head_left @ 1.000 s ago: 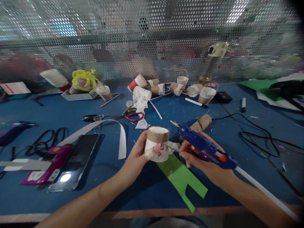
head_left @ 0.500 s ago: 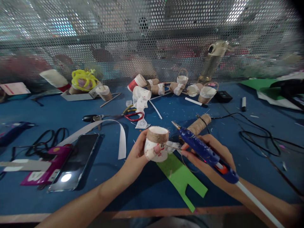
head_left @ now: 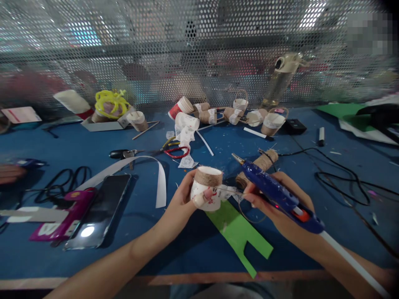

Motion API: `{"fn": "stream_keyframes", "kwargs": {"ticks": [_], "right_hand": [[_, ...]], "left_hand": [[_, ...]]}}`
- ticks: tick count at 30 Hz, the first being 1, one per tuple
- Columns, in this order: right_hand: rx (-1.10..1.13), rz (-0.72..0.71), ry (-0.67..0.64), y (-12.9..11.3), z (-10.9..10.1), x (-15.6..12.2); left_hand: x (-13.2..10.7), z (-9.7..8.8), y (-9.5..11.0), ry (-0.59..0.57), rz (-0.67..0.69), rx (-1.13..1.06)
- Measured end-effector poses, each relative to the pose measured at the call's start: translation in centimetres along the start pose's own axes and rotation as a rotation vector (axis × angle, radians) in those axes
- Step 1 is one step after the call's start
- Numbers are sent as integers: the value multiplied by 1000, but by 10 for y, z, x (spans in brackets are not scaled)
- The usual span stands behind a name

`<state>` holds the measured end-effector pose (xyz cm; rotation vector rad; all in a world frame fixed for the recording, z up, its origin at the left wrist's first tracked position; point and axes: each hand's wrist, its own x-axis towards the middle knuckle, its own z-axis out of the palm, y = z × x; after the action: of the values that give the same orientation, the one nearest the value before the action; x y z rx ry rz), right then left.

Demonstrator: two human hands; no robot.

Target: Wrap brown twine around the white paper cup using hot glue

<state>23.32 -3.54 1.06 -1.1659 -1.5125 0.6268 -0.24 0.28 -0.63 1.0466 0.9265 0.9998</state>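
My left hand (head_left: 183, 203) is closed round a small white paper cup (head_left: 207, 189) whose upper part is wrapped in brown twine; the thumb presses on its side. My right hand (head_left: 282, 207) grips a blue glue gun (head_left: 274, 191), nozzle pointing up and to the left, past the cup. The fingertips of that hand also pinch a thin twine strand running to the cup. A spool of twine (head_left: 258, 166) lies on the blue table just behind the gun. A green paper cut-out (head_left: 238, 232) lies under both hands.
Several twine-wrapped cups (head_left: 237, 114) and scissors (head_left: 176, 151) lie farther back before a perforated metal screen. A phone (head_left: 96, 211), a pink gadget (head_left: 67, 214) and a white paper strip (head_left: 160, 182) sit at left. Black cables (head_left: 339, 174) trail at right. Another person's fingers (head_left: 9, 172) show at the left edge.
The glue gun has tilted and slid right, away from the cup, with its nozzle now raised. The cup has stayed almost still. Another person's fingers have appeared at the left edge.
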Motion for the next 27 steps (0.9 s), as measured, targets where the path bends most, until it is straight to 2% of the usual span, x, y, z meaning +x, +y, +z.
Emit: {"fn": "stream_keyframes", "kwargs": {"ticks": [6,11,16,27], "right_hand": [[16,33,19,3,1,1],[61,71,-23,6,1,1],[55,53,-53,8,0,2],[125,167,-66,6,2,5]], "left_hand": [[-2,4,5,25,-45,11],[-3,5,7,42,-67,-23],[-3,4,7,15,-99,-55],[-4,6,8,-9,-169,-138]]}}
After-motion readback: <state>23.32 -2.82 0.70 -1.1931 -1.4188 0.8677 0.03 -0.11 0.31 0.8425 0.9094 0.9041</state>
